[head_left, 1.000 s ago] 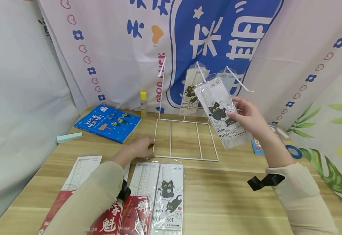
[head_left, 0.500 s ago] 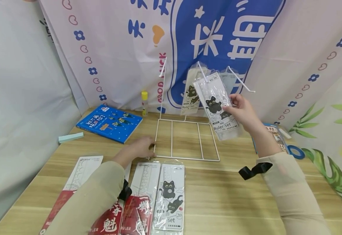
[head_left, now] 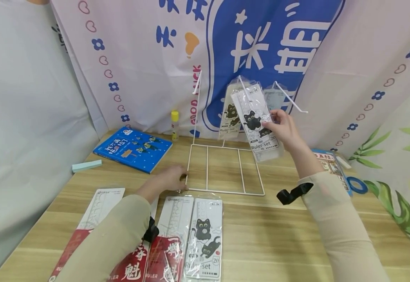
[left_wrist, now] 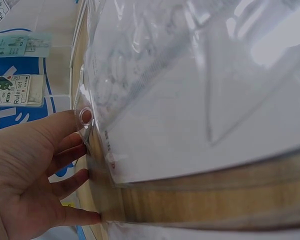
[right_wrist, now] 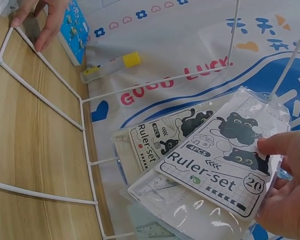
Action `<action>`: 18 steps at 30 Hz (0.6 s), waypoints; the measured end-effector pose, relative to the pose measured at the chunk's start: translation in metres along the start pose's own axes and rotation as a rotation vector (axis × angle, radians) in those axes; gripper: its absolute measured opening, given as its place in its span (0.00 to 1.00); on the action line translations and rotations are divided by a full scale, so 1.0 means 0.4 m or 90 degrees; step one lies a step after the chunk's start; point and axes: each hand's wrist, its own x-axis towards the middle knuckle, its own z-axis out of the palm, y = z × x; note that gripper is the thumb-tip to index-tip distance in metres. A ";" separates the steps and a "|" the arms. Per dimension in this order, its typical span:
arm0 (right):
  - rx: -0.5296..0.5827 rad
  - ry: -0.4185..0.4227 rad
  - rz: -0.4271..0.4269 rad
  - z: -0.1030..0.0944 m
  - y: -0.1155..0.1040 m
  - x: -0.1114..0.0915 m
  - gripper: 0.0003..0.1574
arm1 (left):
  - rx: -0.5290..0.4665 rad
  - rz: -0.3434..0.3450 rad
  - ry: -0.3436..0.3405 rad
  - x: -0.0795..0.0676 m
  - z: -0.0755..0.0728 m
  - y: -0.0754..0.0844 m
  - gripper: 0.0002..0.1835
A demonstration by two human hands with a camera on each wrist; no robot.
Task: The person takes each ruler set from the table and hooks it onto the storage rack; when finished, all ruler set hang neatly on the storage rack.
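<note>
My right hand (head_left: 284,127) pinches a clear-sleeved ruler set (right_wrist: 225,145) printed with black cats, thumb on its front. The pack tilts, and its top overlaps the middle hook (head_left: 244,87) of a white wire display rack (head_left: 225,192). Behind it hangs a similar cat ruler set (head_left: 230,117); a pale blue pack (head_left: 274,97) hangs farther right. My left hand (head_left: 169,178) touches the front left corner of the rack's base, fingers spread. Close under the left wrist lies a ruler pack (left_wrist: 190,100) in clear plastic.
Red-and-white ruler packs (head_left: 169,235) and another cat ruler set (head_left: 203,239) lie at the front. A blue book (head_left: 133,149), a glue stick (head_left: 174,125) and a light blue strip (head_left: 86,165) are left. Another book (head_left: 328,164) and blue tape (head_left: 357,185) lie right.
My right hand has moved the ruler set left and slightly up, bringing its top onto the middle hook. My left hand has stayed at the rack's corner.
</note>
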 end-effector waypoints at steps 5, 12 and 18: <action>0.010 -0.001 0.009 0.013 0.004 0.013 0.26 | 0.001 -0.002 -0.003 0.002 0.004 -0.001 0.29; 0.053 0.017 0.019 0.042 0.020 0.034 0.26 | 0.002 0.001 -0.005 0.000 0.002 0.002 0.30; 0.141 0.020 0.017 0.076 0.029 0.051 0.26 | 0.010 0.001 -0.001 0.004 0.006 -0.001 0.30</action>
